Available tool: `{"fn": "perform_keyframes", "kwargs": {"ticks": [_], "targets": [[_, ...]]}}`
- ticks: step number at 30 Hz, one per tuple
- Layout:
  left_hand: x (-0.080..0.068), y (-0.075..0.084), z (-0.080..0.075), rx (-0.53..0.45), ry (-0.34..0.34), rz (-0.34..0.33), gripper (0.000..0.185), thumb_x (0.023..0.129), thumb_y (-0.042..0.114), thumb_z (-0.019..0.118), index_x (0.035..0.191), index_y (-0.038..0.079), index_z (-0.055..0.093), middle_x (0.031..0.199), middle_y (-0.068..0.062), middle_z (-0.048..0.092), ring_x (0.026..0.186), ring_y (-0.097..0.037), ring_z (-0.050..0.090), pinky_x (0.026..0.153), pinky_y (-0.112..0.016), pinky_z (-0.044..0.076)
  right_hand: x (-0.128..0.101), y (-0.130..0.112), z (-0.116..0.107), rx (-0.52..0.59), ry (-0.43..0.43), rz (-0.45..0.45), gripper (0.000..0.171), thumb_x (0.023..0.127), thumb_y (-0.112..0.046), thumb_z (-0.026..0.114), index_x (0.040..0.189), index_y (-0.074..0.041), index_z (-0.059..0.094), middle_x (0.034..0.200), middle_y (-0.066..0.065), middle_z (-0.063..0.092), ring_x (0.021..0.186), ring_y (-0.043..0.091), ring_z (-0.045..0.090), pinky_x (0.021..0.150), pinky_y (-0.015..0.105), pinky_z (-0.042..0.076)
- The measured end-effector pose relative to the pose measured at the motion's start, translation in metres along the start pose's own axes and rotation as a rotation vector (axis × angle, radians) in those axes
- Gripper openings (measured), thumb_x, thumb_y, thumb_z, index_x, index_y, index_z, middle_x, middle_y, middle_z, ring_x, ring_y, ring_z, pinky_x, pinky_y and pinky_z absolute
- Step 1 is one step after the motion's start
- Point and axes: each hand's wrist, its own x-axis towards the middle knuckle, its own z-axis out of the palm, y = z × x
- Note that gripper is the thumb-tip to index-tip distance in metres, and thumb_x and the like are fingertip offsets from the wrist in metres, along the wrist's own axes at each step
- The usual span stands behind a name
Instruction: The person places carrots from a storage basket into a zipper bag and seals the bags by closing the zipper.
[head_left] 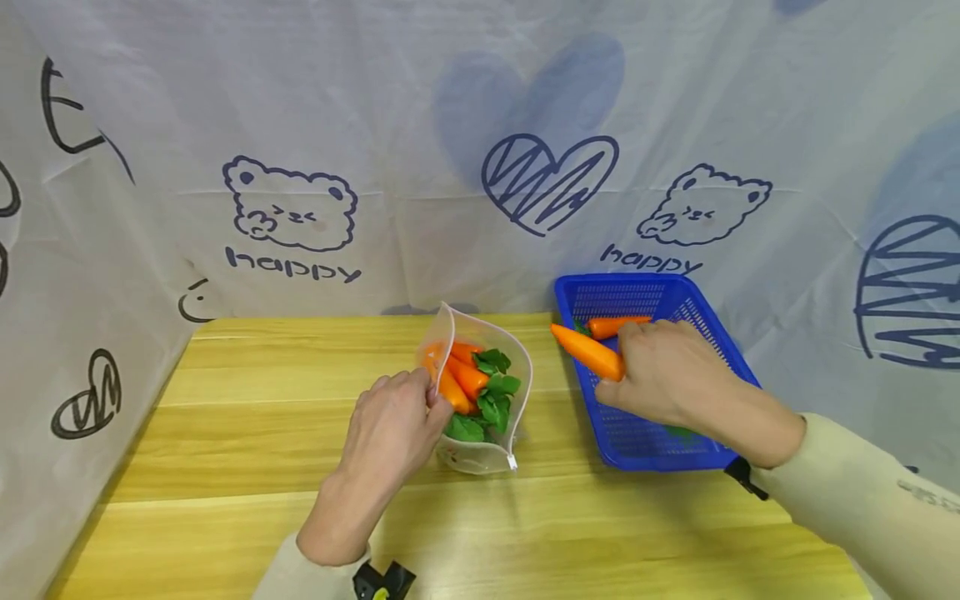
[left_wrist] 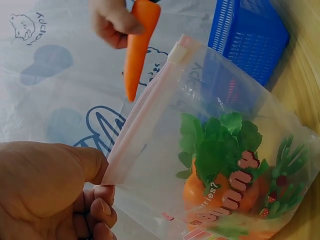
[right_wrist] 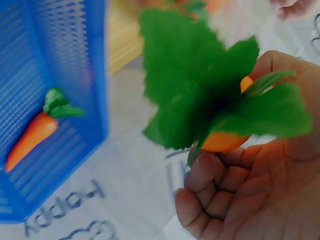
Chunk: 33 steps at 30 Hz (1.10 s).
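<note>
- Plainly, the left hand (head_left: 393, 425) pinches the near lip of the zip bag (head_left: 483, 400) between thumb and curled fingers; the grip seems meant to keep the mouth pulled open and the bag propped upright on the wooden table (head_left: 225, 467); the left wrist view shows the thumb (left_wrist: 75, 165) pressed against the pink zip strip (left_wrist: 145, 115).
- Meanwhile the right hand (head_left: 663, 371) is wrapped around a carrot (head_left: 588, 352), fingers closed about its thick end; it holds it over the left rim of the blue basket (head_left: 645, 442), tip pointing left toward the bag; my guess is that this angle suits sliding it in point first.
- The held carrot is smooth, bright orange and tapered, likely a plastic toy; its green leaf tuft (right_wrist: 210, 95) spreads wide over the palm in the right wrist view, blurred by closeness.
- The bag is clear with a printed carrot design (left_wrist: 230, 200) and pink lettering; several carrots (head_left: 461, 375) with green leaves already lie inside it, tips up toward the opening.
- One more carrot (head_left: 618, 323) lies in the basket near its far end; the basket stands just right of the bag, apart from it.
- Behind, a pale cloth backdrop (head_left: 480, 125) with bears and hearts walls in the table.
</note>
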Motion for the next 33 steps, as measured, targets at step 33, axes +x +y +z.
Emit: {"fn": "perform_keyframes", "kwargs": {"ticks": [33], "targets": [[-0.003,0.005,0.004,-0.003,0.042,0.043,0.02,0.087,0.013,0.062,0.07,0.016,0.052,0.066,0.001,0.049,0.064,-0.024,0.049,0.061,-0.036,0.038,0.102,-0.134,0.031,0.126,-0.219,-0.12,0.03,0.094,-0.046,0.07,0.082,-0.019,0.069,0.079,-0.003,0.067,0.074,0.02,0.063,0.073,0.037,0.053]]}}
